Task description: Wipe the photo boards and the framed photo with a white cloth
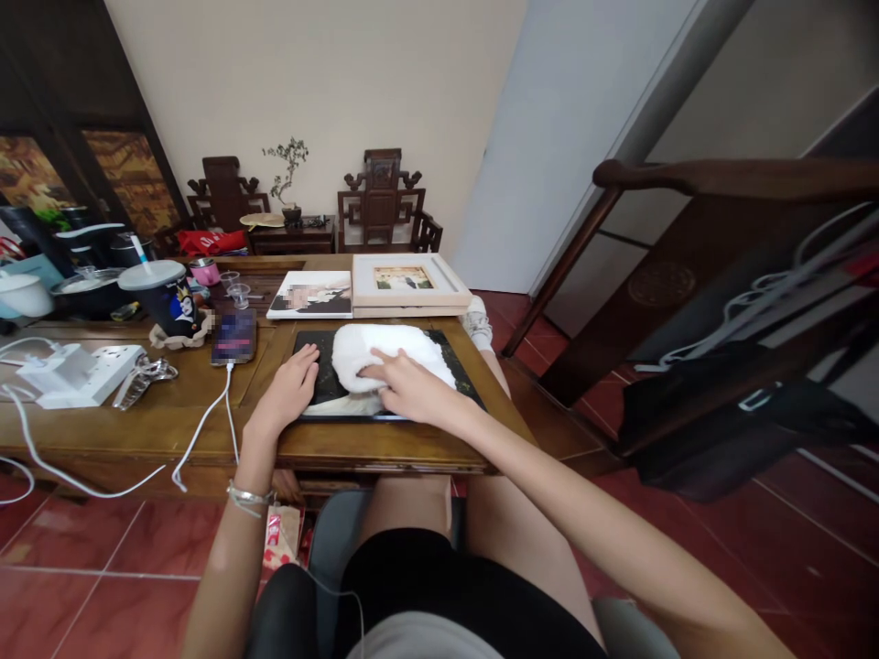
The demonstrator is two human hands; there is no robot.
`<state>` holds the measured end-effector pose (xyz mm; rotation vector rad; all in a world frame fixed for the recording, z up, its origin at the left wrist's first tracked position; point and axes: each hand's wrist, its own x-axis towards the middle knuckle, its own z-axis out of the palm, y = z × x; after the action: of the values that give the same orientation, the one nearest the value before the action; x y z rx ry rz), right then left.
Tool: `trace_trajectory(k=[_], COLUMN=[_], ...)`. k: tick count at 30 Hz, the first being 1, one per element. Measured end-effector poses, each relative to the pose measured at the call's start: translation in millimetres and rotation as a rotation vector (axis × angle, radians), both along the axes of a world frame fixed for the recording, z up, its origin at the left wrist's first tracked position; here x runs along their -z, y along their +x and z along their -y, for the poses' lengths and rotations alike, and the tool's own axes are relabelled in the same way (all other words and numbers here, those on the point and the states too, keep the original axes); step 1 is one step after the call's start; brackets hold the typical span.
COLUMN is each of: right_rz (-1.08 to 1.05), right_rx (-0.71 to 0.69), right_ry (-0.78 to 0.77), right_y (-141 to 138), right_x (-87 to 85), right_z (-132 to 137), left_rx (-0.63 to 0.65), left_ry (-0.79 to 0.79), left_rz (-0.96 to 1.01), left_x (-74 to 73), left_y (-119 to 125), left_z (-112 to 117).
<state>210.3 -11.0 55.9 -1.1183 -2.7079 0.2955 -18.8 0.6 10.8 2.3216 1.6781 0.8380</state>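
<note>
A dark picture panel with a pale shape along its near edge lies flat on the wooden table. On top of it rests a fluffy white cloth, covering most of its middle. My left hand lies flat on the panel's left edge, fingers together and stretched out, holding nothing. My right hand is on the near side of the cloth, with its fingers bent onto the fabric and gripping it. Part of the fingertips is hidden in the pile.
Behind the panel lie a white photo book and a boxed frame. To the left are a charging phone, a lidded cup, a power strip and white cables. A wooden chair stands at the right.
</note>
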Motion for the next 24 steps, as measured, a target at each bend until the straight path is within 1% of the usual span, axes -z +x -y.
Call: trace_trajectory(k=[5, 9, 12, 15, 18, 21, 24], right_rz=[0.042, 0.053, 0.058, 0.060, 0.054, 0.049, 0.026], right_rx=[0.126, 0.153, 0.150, 0.077, -0.062, -0.179, -0.290], right_ry=[0.034, 0.054, 0.059, 0.089, 0.106, 0.085, 0.040], right_y=[-19.1, -32.4, -41.0, -47.7, -50.1, -45.3, -30.9], right_x=[-5.7, -7.3, -5.4, -2.8, -1.7, -2.7, -4.1], right_z=[-29.4, -51.2, -55.5, -42.4, -19.4, 1.2, 15.1], left_rx=[-0.007, -0.005, -0.011, -0.025, -0.035, -0.034, -0.024], left_ry=[-0.002, 0.018, 0.073, 0.143, 0.174, 0.192, 0.211], left_rz=[0.026, 0.053, 0.141, 0.292, 0.402, 0.420, 0.385], left_x=[1.1, 0.6, -4.5, -11.0, -13.8, -12.7, -11.2], left_y=[-1.0, -0.7, 1.3, 3.8, 4.7, 4.0, 3.3], left_z=[-1.0, -2.1, 0.6, 5.4, 8.7, 8.9, 8.0])
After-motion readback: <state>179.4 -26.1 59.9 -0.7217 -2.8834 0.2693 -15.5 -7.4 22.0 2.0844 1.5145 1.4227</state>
